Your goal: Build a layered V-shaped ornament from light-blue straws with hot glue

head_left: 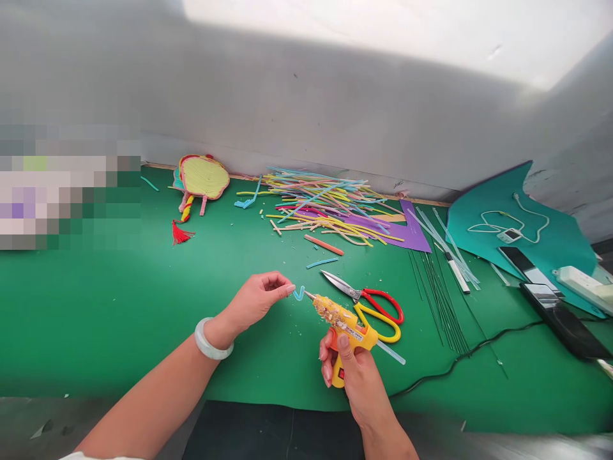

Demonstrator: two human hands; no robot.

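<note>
Between thumb and fingertips, my left hand (261, 297) pinches a short blue pipe cleaner (299, 294) bent into a V. My right hand (352, 367) is wrapped round the handle of a yellow hot glue gun (342, 319), whose nozzle meets or nearly meets the blue piece. A clear glue stick (391, 352) pokes out of the gun's back. Just beyond the gun lie scissors (359, 297) with one red and one yellow handle. Further back are a loose blue strip (322, 262) and an orange piece (324, 245).
A heap of coloured pipe cleaners (325, 198) lies along the wall by purple sheets (416, 233). Yellow fan-shaped crafts (204, 179) stand left. To the right are thin wires (445, 306), glue sticks (454, 249), a teal sheet (483, 204), phones (555, 316) and a black cord (450, 369).
</note>
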